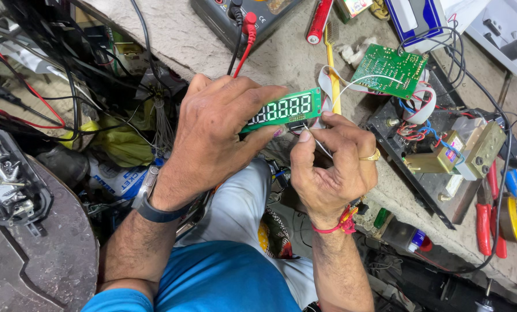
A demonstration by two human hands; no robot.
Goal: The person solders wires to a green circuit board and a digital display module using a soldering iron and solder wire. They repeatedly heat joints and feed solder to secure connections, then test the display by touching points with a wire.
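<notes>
Two hands, both mine, meet on one green display board (282, 108) at the middle of the view. My left hand (212, 136) pinches its left end between thumb and fingers; my right hand (330, 159) is closed narrowly round a thin metal tool (318, 144) whose tip sits at the board's lower edge. One green circuit board (390, 70) lies at two o'clock, tied to it by a flat ribbon. One multimeter (235, 16) sits at twelve o'clock, one red battery (319, 22) beside it. Red-handled pliers (484, 222) lie at four o'clock.
</notes>
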